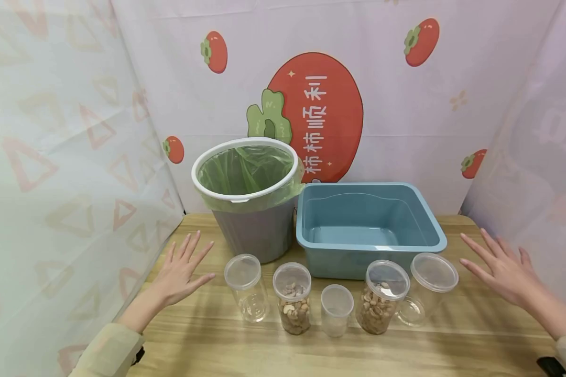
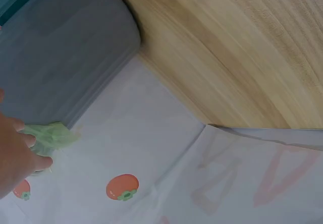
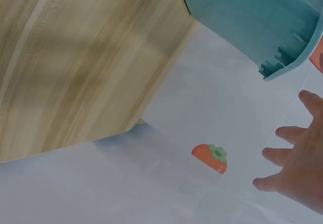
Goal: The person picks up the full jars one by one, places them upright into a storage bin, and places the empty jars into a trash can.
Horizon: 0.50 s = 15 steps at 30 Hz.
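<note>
My left hand (image 1: 178,275) has its fingers spread and holds nothing, left of an empty lidded jar (image 1: 247,288). Spread fingers also show on my right hand (image 1: 507,269), which holds nothing to the right of another clear lidded jar (image 1: 431,283). Between these jars stand a lidded jar of nuts (image 1: 292,298), a small translucent cup (image 1: 337,310) with what looks like a lid, and a second jar of nuts (image 1: 382,298). Both hands appear in part in the wrist views, the left (image 2: 15,151) near the grey bin and the right (image 3: 303,158) near the blue tub.
Behind the jars stands a grey bin (image 1: 259,230) with a white rim and green liner. Right of it sits a blue tub (image 1: 349,262). The wooden table (image 1: 245,351) is bounded by a printed cloth backdrop (image 1: 387,157) behind and at both sides.
</note>
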### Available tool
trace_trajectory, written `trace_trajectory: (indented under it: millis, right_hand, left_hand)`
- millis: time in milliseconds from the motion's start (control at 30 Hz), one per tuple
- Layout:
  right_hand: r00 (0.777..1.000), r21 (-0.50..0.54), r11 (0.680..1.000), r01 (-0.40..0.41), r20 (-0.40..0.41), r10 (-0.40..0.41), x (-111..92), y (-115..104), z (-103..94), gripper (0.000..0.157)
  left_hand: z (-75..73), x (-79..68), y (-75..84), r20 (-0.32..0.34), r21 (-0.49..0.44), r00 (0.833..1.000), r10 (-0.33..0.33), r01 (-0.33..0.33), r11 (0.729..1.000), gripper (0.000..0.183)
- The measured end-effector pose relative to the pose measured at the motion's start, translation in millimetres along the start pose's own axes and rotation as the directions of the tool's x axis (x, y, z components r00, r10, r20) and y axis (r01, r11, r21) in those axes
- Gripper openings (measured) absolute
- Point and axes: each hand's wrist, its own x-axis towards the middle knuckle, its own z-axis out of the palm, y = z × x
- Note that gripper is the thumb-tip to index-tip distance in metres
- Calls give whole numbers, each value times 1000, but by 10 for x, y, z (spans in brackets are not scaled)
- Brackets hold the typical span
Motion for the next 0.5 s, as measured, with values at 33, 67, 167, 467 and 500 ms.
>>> trace_trajectory:
  millis: [33, 67, 167, 467, 500]
  right_hand:
    - [1000, 1, 1000, 9, -2, -9, 8, 0, -6, 64]
    - [1000, 3, 1000, 17, -5, -17, 18, -1, -11, 64]
    - [999, 14, 999, 40, -24, -40, 65, -9, -34, 63]
    - [990, 109, 986, 122, -77, -114, 304, -83, -98, 53]
    - [988, 120, 983, 137, -83, -128, 328, -96, -101, 51]
  left_hand:
    - [-5, 5, 10, -7, 2, 1000, 6, -6, 1000, 66]
    - [-11, 11, 21, -15, 3, 1000, 14, -14, 1000, 66]
    - [-35, 39, 56, -43, 7, 998, 43, -43, 999, 66]
    - [-183, 160, 301, -135, -1, 979, 155, -157, 988, 62]
    - [-199, 174, 339, -144, -4, 975, 170, -172, 985, 62]
